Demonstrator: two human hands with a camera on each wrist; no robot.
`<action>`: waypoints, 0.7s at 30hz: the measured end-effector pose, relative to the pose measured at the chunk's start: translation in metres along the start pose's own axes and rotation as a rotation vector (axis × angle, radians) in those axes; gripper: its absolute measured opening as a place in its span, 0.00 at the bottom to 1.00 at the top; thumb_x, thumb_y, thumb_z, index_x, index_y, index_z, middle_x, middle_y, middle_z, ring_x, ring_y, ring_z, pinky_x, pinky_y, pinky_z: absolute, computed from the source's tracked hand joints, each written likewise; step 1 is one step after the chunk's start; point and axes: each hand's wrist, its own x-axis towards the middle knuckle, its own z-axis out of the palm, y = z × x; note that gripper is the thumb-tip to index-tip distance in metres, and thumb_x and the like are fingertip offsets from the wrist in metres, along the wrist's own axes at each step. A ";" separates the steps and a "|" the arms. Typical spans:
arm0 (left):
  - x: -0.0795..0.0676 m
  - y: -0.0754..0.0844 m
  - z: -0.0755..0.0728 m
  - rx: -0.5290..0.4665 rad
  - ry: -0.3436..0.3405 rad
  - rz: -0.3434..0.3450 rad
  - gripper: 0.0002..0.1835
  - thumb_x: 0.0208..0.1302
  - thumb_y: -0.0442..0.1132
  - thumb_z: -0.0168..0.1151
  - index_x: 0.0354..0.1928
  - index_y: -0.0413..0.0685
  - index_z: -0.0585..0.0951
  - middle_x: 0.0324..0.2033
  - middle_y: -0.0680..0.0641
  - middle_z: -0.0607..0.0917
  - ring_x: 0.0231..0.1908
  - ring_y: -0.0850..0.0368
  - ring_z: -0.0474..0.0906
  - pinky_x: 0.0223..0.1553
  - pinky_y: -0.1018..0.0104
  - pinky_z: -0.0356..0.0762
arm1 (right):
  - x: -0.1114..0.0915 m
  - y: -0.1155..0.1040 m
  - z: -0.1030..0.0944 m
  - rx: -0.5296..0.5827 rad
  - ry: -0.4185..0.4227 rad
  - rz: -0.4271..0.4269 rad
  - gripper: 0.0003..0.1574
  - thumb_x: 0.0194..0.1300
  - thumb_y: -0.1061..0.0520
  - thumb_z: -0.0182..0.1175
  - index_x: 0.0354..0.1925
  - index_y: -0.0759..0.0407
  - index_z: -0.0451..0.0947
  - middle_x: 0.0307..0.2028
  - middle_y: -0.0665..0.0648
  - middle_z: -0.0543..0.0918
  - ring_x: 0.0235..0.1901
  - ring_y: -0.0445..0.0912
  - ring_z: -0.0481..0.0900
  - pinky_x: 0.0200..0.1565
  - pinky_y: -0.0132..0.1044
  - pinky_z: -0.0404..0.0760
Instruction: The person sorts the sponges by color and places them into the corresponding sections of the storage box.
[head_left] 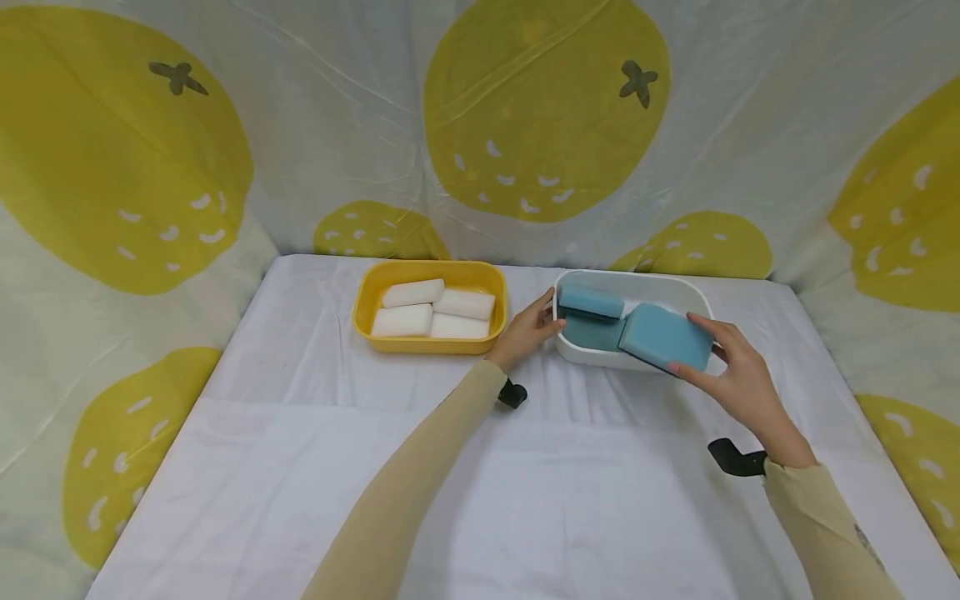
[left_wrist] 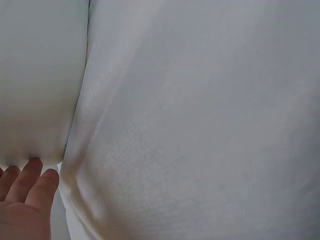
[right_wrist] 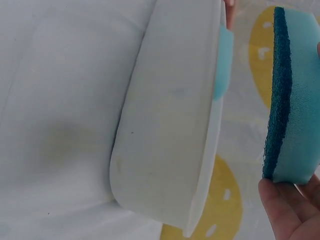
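Observation:
In the head view, my right hand (head_left: 738,375) holds a light-blue sponge (head_left: 667,336) by its right end, thumb at the near edge and fingers at the far one. The sponge is tilted over the right part of a white plastic tub (head_left: 678,286). Its dark scouring layer (right_wrist: 278,95) shows in the right wrist view. Two more blue sponges lie in the tub's left part, one propped on its side (head_left: 591,300) and one flat (head_left: 590,332). My left hand (head_left: 522,335) touches the tub's left end with extended fingers, also seen at the white wall (left_wrist: 35,115) in the left wrist view.
A yellow tub (head_left: 430,344) with several white sponge blocks (head_left: 402,320) stands left of the white one. Both are near the back edge of a table under a white cloth (head_left: 517,500). Lemon-print fabric (head_left: 360,108) hangs behind and at both sides.

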 end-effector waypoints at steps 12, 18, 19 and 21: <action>0.003 -0.002 0.000 -0.022 -0.018 0.002 0.38 0.70 0.46 0.56 0.75 0.52 0.50 0.70 0.48 0.60 0.67 0.57 0.61 0.61 0.70 0.64 | 0.025 0.015 0.000 0.001 0.021 0.082 0.49 0.62 0.53 0.66 0.71 0.67 0.54 0.62 0.77 0.59 0.60 0.71 0.59 0.58 0.65 0.61; 0.002 -0.001 -0.001 -0.038 -0.016 -0.012 0.38 0.70 0.47 0.56 0.76 0.54 0.50 0.70 0.49 0.61 0.67 0.57 0.61 0.62 0.69 0.63 | 0.036 0.020 0.003 -0.017 0.039 0.136 0.50 0.63 0.51 0.65 0.72 0.68 0.51 0.62 0.78 0.58 0.61 0.72 0.57 0.59 0.65 0.61; 0.001 -0.001 -0.001 -0.042 -0.016 -0.013 0.38 0.70 0.47 0.56 0.76 0.54 0.50 0.70 0.49 0.61 0.67 0.57 0.61 0.62 0.69 0.63 | 0.037 0.021 0.004 -0.019 0.042 0.142 0.50 0.63 0.50 0.64 0.72 0.68 0.51 0.63 0.78 0.57 0.61 0.72 0.57 0.59 0.65 0.61; 0.001 0.000 -0.001 -0.041 -0.017 -0.014 0.38 0.70 0.47 0.56 0.76 0.54 0.50 0.70 0.49 0.61 0.67 0.57 0.61 0.62 0.69 0.63 | 0.040 0.024 0.005 -0.029 0.051 0.144 0.50 0.63 0.51 0.64 0.72 0.69 0.51 0.62 0.78 0.58 0.61 0.72 0.58 0.58 0.65 0.62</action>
